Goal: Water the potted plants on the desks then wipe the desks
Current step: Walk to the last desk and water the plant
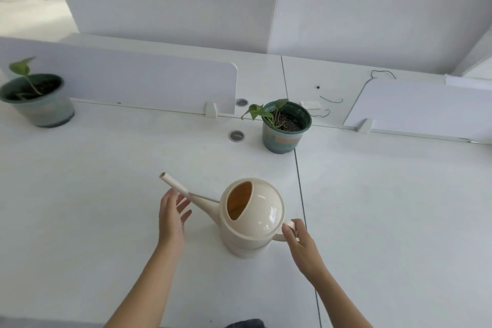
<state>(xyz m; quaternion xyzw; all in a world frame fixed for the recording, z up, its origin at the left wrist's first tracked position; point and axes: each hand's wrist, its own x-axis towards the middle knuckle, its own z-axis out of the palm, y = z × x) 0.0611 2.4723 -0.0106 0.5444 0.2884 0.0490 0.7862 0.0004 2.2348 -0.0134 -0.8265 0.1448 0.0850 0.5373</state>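
A cream watering can (255, 217) stands on the white desk (106, 194), its long spout pointing up and left. My right hand (299, 238) is closed around the can's handle at its right side. My left hand (173, 214) hovers open just under the spout, fingers spread, not holding anything. Beyond the can, a green pot with a small leafy plant (286, 126) sits at the seam between two desks. A second potted plant (36, 98) stands at the far left edge.
Low white divider panels (149, 82) run along the back of the desks, another at the right (426, 106). Two round cable grommets (236, 136) lie left of the middle pot. Thin dark wire bits (331, 100) lie behind it.
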